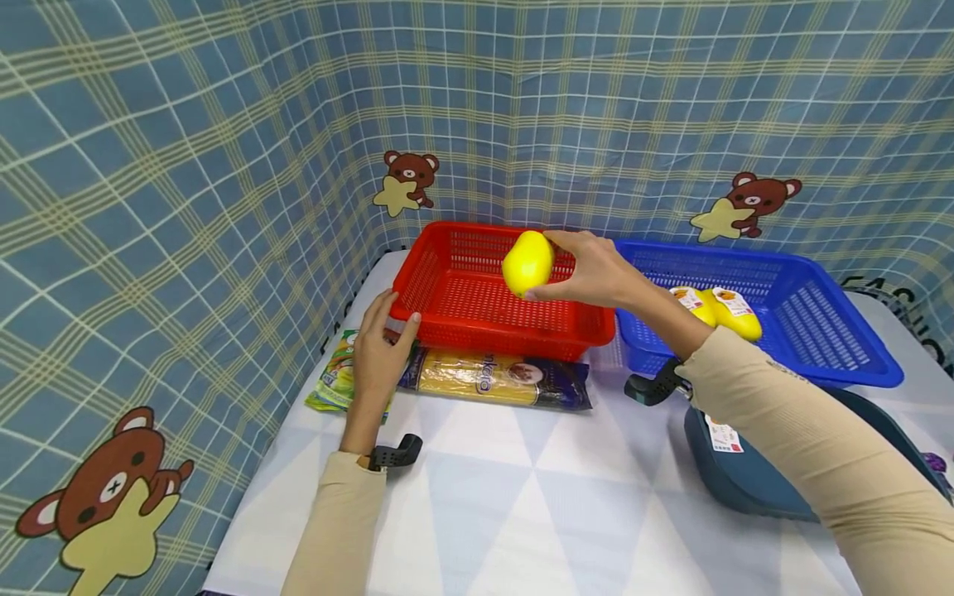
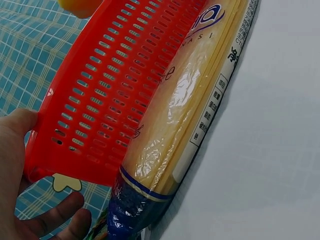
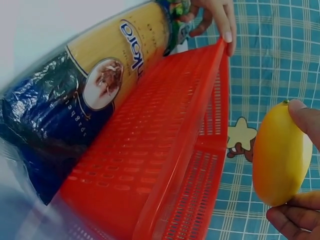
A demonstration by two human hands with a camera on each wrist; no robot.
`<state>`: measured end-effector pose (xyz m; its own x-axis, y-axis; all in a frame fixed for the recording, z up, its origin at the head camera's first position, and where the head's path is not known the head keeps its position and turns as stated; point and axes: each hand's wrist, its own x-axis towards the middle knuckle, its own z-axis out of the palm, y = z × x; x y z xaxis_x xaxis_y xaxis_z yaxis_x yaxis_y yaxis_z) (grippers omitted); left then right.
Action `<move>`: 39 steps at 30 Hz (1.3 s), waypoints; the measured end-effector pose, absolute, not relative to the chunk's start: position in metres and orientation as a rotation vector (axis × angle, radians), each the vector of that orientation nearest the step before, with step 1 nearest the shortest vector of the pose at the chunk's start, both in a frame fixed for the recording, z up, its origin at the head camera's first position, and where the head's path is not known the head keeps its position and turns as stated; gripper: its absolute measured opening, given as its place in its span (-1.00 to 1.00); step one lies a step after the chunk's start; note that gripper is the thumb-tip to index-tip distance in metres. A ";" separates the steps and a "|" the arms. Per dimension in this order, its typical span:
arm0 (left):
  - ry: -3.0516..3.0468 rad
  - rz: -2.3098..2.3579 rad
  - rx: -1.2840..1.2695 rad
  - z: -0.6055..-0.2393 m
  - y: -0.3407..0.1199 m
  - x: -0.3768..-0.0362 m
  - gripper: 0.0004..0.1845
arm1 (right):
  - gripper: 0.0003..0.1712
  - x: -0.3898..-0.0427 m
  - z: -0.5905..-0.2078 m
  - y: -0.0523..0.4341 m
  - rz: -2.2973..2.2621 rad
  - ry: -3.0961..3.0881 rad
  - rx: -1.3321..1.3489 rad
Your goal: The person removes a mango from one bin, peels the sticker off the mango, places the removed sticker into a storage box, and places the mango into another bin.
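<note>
My right hand [image 1: 599, 269] holds a yellow mango [image 1: 527, 263] above the red basket [image 1: 507, 334]. In the right wrist view, the thumb presses near the mango's stem end [image 3: 280, 155] and the fingertips support its other end. At the basket's front left corner rests my left hand [image 1: 378, 356], its fingers spread and fairly straight. The left wrist view has the left thumb touching the red rim [image 2: 47, 102], while other fingers extend below the corner. A spaghetti pack [image 1: 477, 377] lies along the basket's front wall, right of the left hand.
A green packet [image 1: 333, 382] lies beneath and beside the left hand. Right of the red basket stands a blue basket [image 1: 827, 331] with labelled yellow fruit [image 1: 734, 319] inside. Under the right forearm is a dark teal tub [image 1: 753, 488]. Checked cloth [image 1: 477, 99] hangs behind and at left.
</note>
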<state>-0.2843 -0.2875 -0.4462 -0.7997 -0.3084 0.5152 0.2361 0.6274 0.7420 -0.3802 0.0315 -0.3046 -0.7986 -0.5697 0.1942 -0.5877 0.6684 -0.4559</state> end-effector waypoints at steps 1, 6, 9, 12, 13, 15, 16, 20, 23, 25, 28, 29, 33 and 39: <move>-2.225 -1.136 0.055 -0.446 -0.288 -0.284 -0.35 | 0.20 -0.382 -0.305 0.031 0.799 -2.838 0.986; -2.219 -1.155 0.048 -0.446 -0.288 -0.284 -0.35 | 0.20 -0.389 -0.305 0.026 0.789 -2.832 0.999; -2.218 -1.159 0.047 -0.446 -0.288 -0.284 -0.35 | 0.21 -0.392 -0.305 0.023 0.785 -2.833 1.010; -2.221 -1.160 0.050 -0.446 -0.288 -0.284 -0.35 | 0.21 -0.396 -0.305 0.020 0.775 -2.837 1.022; -2.226 -1.156 0.055 -0.446 -0.288 -0.284 -0.35 | 0.21 -0.397 -0.305 0.019 0.772 -2.840 1.026; -2.229 -1.157 0.062 -0.447 -0.288 -0.284 -0.34 | 0.21 -0.398 -0.305 0.017 0.762 -2.846 1.032; -2.232 -1.155 0.068 -0.447 -0.289 -0.284 -0.34 | 0.22 -0.399 -0.305 0.016 0.753 -2.849 1.033; -2.233 -1.155 0.073 -0.447 -0.290 -0.284 -0.33 | 0.20 -0.404 -0.305 0.011 0.730 -2.844 1.052; -2.234 -1.147 0.069 -0.446 -0.290 -0.284 -0.33 | 0.19 -0.408 -0.306 0.006 0.719 -2.846 1.067; -2.237 -1.137 0.070 -0.446 -0.290 -0.284 -0.33 | 0.20 -0.412 -0.306 0.004 0.716 -2.856 1.073; -2.239 -1.128 0.066 -0.446 -0.290 -0.284 -0.33 | 0.19 -0.416 -0.305 0.000 0.722 -2.854 1.090; -2.240 -1.127 0.066 -0.446 -0.290 -0.284 -0.33 | 0.19 -0.418 -0.305 -0.002 0.724 -2.851 1.097; -2.238 -1.139 0.062 -0.446 -0.290 -0.285 -0.32 | 0.15 -0.426 -0.304 -0.007 0.727 -2.837 1.128; -2.242 -1.145 0.062 -0.448 -0.292 -0.285 -0.32 | 0.12 -0.442 -0.309 -0.014 0.672 -2.870 1.162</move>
<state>-0.2847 -0.2916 -0.4475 -0.8107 -0.3052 0.4997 0.2261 0.6240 0.7480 -0.4418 -0.0141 -0.3092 -0.7308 -0.6698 0.1314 -0.6585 0.6412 -0.3941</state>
